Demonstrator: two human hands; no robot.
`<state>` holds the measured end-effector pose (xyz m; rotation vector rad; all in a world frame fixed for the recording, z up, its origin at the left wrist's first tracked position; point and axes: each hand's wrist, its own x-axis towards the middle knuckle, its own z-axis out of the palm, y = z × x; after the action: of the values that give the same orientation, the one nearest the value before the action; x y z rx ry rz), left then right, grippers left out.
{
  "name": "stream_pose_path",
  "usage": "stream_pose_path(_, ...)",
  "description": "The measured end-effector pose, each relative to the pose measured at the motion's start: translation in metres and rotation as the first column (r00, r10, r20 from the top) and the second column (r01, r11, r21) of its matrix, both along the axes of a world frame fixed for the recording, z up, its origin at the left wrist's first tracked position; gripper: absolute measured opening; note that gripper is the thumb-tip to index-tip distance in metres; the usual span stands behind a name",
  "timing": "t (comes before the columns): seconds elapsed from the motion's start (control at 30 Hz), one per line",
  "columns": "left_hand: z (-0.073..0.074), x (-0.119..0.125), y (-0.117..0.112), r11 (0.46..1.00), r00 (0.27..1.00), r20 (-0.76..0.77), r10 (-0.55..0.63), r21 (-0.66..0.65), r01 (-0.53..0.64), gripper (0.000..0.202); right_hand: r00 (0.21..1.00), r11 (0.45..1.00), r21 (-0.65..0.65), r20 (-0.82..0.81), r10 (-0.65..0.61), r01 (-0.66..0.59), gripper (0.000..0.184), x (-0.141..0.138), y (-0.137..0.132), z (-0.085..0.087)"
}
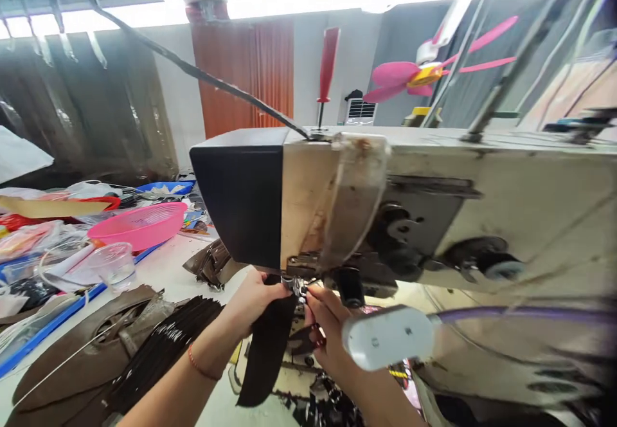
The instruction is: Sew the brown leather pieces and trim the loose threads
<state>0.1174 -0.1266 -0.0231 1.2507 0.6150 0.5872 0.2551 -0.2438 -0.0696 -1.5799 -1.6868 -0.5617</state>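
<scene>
A sewing machine (308,202) fills the middle and right of the view. Under its head, my left hand (255,295) pinches the top of a dark brown strip (270,350), perhaps leather, which hangs down toward me. The thumb of that hand lies close to the metal presser foot (297,287). On the other side of the foot, my right hand (330,321) has its fingers bent together, their tips at the metal parts. A small dark pointed piece (303,342) shows beneath those fingers; what they grip is not clear.
Stacked dark strips (171,343) and a brown bag-like piece (81,356) lie left of my arm. Beyond are a clear plastic cup (114,266) and a pink basket (139,224). A white lamp head (389,337) sits close by my right wrist. A red-handled screwdriver (328,67) stands atop the machine.
</scene>
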Motion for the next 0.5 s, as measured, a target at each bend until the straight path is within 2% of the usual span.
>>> stream_pose_path(0.1,0.002,-0.008,-0.004,1.000,0.999,-0.048,-0.018,-0.009,0.018,0.017,0.998,0.999,0.034,0.057,0.022,-0.024,0.046,-0.003,-0.011,0.004)
stream_pose_path(0.17,0.000,-0.021,-0.016,0.999,0.998,-0.070,0.004,-0.032,-0.007,0.018,0.998,0.997,0.073,0.059,0.018,-0.023,0.044,-0.007,-0.025,0.004)
stream_pose_path(0.27,-0.012,-0.045,-0.049,0.990,0.991,-0.107,0.079,-0.110,-0.090,0.026,0.994,0.996,0.079,-0.108,-0.027,0.035,0.029,-0.019,-0.052,-0.002)
stream_pose_path(0.37,-0.030,-0.064,-0.085,0.964,0.986,-0.116,0.117,-0.225,-0.141,0.033,0.942,0.999,-0.005,-0.333,0.033,-0.036,0.023,-0.041,-0.074,-0.020)
stream_pose_path(0.43,-0.041,-0.071,-0.103,0.957,0.988,-0.087,0.129,-0.250,-0.147,0.032,0.919,0.994,-0.029,-0.385,0.087,-0.106,0.018,-0.055,-0.083,-0.037)
stream_pose_path(0.5,-0.048,-0.074,-0.113,0.961,0.989,-0.058,0.137,-0.234,-0.147,0.028,0.915,0.992,-0.023,-0.390,0.105,-0.123,0.018,-0.065,-0.090,-0.053)
